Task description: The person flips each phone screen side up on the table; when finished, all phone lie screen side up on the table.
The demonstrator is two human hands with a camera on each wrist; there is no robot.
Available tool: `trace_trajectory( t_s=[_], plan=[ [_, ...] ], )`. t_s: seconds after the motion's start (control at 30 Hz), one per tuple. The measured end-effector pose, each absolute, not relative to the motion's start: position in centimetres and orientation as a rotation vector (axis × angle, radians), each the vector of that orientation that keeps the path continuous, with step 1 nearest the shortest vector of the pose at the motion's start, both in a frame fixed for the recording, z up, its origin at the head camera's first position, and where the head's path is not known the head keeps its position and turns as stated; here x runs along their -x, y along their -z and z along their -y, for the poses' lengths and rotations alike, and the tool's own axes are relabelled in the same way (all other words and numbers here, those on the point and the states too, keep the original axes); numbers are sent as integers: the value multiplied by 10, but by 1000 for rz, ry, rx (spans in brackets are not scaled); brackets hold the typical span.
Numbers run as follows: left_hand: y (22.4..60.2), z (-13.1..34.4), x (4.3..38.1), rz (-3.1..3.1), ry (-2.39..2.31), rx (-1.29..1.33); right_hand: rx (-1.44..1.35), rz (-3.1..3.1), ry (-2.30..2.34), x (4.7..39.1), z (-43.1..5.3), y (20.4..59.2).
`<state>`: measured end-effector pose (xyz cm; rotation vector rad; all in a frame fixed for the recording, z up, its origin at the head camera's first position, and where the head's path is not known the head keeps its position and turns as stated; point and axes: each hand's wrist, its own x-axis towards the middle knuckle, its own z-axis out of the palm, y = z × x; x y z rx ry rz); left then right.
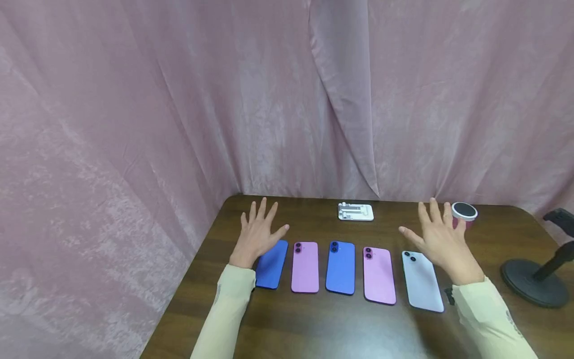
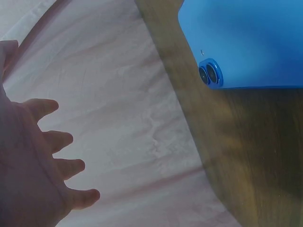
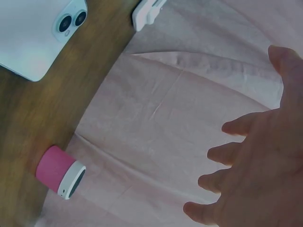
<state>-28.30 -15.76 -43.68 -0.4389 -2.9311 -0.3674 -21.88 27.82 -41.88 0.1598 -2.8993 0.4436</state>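
One wooden table (image 1: 350,334), dark brown, sheen on its near part. Two pale sleeves, left sleeve (image 1: 230,304) and right sleeve (image 1: 489,316), reaching in from the near edge of the view. Five phones, lying apart in one row across the table, backs up, listed left to right: far-left blue phone (image 1: 272,267), partly covered by the left hand in the head view, its twin lenses shown in the left wrist view; first pink phone (image 1: 305,269); middle blue phone (image 1: 341,271); second pink phone (image 1: 379,279), slightly slanted; pale blue phone (image 1: 423,285), slanted likewise, nearest the right hand. One black stand (image 1: 535,284), round base, right of the row, its upper part cut by the frame edge. One left hand (image 1: 256,237), raised, fingers straight and fanned, thumb out, holding nothing, apart from the phone in its wrist view. One right hand (image 1: 444,244), raised, fingers likewise spread wide, thumb out, holding nothing. One white folding holder (image 1: 356,212), lying flat beyond the middle of the row. One pink cylinder (image 3: 54,168), white rim, dark top, behind the right hand's fingers in the head view. One pink curtain (image 1: 269,124), velvety, folded, hanging behind the table and along its left.
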Motion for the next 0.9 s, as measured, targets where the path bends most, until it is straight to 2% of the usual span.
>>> trace_trajectory(
  t_s=[0.5,0.9],
  plan=[
    [441,157,276,2959,404,436,-176,2895,-456,219,-273,426],
    [448,167,275,2876,877,422,-208,2826,-997,233,-256,430]
  ],
)
